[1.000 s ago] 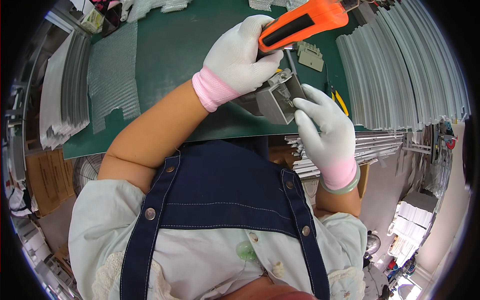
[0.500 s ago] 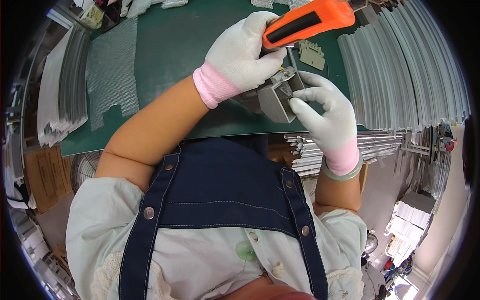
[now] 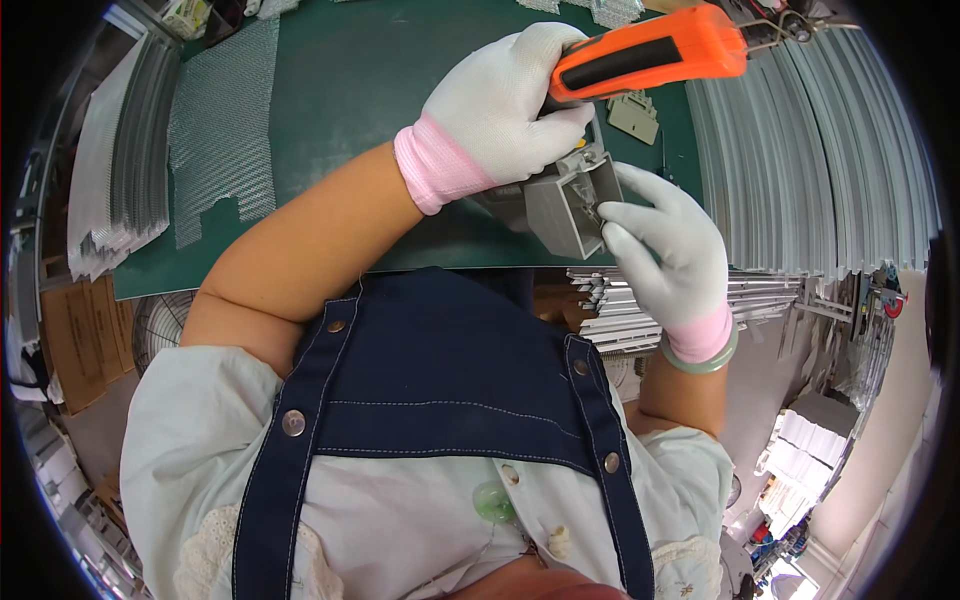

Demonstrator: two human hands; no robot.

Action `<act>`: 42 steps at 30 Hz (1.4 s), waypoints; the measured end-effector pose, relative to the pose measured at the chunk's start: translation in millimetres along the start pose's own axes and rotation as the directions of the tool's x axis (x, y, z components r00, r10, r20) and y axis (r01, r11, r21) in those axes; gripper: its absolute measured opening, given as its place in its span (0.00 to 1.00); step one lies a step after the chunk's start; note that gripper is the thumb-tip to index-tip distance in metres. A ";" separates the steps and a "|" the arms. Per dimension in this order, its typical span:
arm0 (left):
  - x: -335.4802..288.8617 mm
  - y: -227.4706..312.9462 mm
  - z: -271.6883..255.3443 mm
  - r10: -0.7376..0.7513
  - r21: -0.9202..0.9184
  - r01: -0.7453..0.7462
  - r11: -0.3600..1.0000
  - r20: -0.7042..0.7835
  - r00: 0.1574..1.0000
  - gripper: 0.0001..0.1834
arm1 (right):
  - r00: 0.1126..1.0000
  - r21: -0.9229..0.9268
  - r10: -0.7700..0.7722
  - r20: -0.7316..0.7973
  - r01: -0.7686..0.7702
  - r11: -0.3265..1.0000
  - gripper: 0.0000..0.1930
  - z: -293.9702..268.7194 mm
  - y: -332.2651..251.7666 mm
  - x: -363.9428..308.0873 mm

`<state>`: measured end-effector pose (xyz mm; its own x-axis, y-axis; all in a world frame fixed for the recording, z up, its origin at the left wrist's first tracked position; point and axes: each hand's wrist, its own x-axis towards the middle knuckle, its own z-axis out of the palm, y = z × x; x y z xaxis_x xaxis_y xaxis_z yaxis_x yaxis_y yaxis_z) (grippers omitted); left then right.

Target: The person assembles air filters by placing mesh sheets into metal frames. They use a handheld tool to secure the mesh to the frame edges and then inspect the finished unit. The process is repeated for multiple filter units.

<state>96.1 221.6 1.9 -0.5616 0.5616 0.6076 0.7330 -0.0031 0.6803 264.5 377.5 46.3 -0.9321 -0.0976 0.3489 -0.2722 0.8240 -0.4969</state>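
Observation:
My left hand (image 3: 510,105) is closed around an orange and black tool handle (image 3: 650,58), whose far end points to the upper right, where metal wire is attached. Just under that hand sits a grey open box-like piece (image 3: 560,218) with small shiny bits inside. At its right edge is my right hand (image 3: 670,245), thumb and forefinger brought together at the opening. Whatever lies between those fingertips is too small to make out. Both hands wear white gloves with pink cuffs. Beyond the box, a beige moulded part (image 3: 633,117) rests on the green table.
The green tabletop (image 3: 350,110) carries bubble wrap (image 3: 225,130) at the left. A stack of thin white-grey sheets (image 3: 120,160) stands beside it. Long pale strips (image 3: 800,160) are piled at the right, with more strips (image 3: 650,310) below the table edge.
The orange tool, the box and both hands appear shifted slightly to the right. The box opening shows more, and my right fingers have shifted at its edge.

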 end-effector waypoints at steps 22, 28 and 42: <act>0.4 -1.2 2.1 0.019 0.020 -0.018 1.000 -0.023 1.000 0.25 | 0.996 -0.040 -0.086 -0.026 0.085 0.996 0.13 8.1 1.0 -1.5; -0.6 -1.8 2.8 0.018 0.012 -0.018 1.000 -0.038 0.999 0.25 | 1.000 0.108 -0.011 -0.016 0.013 0.994 0.09 7.1 3.6 -5.0; 4.8 3.0 -5.8 -0.063 -0.195 0.056 0.979 -0.034 0.997 0.25 | 0.992 0.191 0.032 -0.126 -0.007 0.982 0.14 7.8 6.5 -13.1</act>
<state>93.4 219.6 9.3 -0.6196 0.5326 0.5766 0.6118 -0.1326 0.7798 273.0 379.8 32.3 -0.9027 -0.0005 0.4303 -0.3064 0.7027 -0.6421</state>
